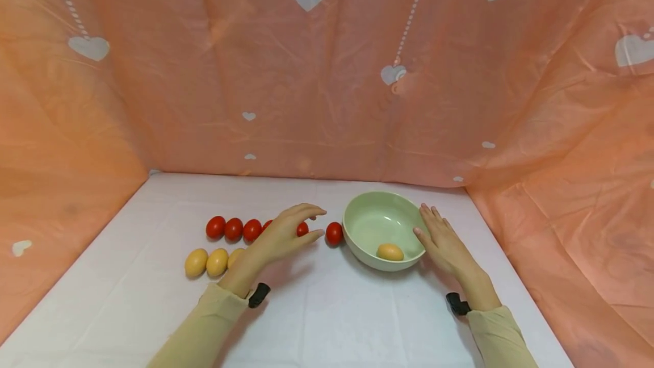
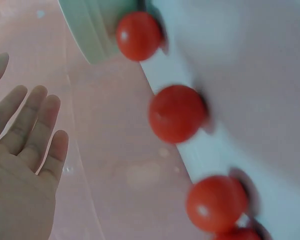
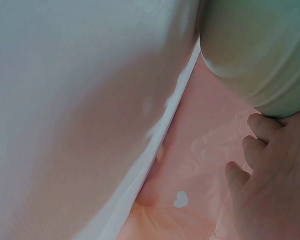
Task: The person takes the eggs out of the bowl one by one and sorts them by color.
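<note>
A pale green bowl (image 1: 370, 220) stands on the table with one yellow egg (image 1: 390, 252) lying inside. My right hand (image 1: 445, 243) is at the bowl's right side, fingers extended, with fingertips against its outer wall in the right wrist view. Just left of the bowl sits a red egg (image 1: 334, 234), glossy and rounded. Over the right part of a row of red eggs (image 1: 234, 230) hovers my left hand (image 1: 283, 234), its fingers spread and holding nothing. It hides part of that row and of the yellow eggs (image 1: 217, 262) in front.
A white cloth covers the table (image 1: 347, 322). Orange curtains (image 1: 327, 101) with white hearts enclose the back and both sides. The red and yellow eggs form two rows at the left, with the bowl to their right.
</note>
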Demonstrator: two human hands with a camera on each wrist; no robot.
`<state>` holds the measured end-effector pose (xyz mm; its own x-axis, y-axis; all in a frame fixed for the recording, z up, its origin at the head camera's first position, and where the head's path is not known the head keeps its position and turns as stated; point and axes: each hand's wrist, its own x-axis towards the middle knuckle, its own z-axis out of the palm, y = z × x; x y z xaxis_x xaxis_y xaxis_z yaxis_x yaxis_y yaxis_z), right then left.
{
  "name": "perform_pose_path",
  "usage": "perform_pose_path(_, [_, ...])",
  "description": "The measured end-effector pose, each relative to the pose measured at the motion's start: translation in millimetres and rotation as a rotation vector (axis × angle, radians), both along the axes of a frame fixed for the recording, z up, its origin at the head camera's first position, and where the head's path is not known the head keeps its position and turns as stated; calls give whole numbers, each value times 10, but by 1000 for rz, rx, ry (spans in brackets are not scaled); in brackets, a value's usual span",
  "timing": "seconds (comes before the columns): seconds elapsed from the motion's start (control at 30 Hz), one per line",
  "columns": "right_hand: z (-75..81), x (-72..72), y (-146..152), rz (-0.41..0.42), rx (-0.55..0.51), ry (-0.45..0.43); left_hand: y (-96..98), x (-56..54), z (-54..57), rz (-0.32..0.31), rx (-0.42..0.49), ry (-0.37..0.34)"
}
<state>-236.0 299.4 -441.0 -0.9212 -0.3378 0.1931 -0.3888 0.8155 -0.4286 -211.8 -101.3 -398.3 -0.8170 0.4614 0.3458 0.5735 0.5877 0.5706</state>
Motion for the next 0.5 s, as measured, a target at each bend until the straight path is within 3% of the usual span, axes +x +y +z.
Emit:
perform_pose_path(0.23, [-21, -10, 10, -4, 0, -4, 343, -166, 53, -110, 10, 68])
perform_pose_path(0.5, [-20, -28, 13, -3, -6, 15, 734, -322, 116, -200, -42, 6])
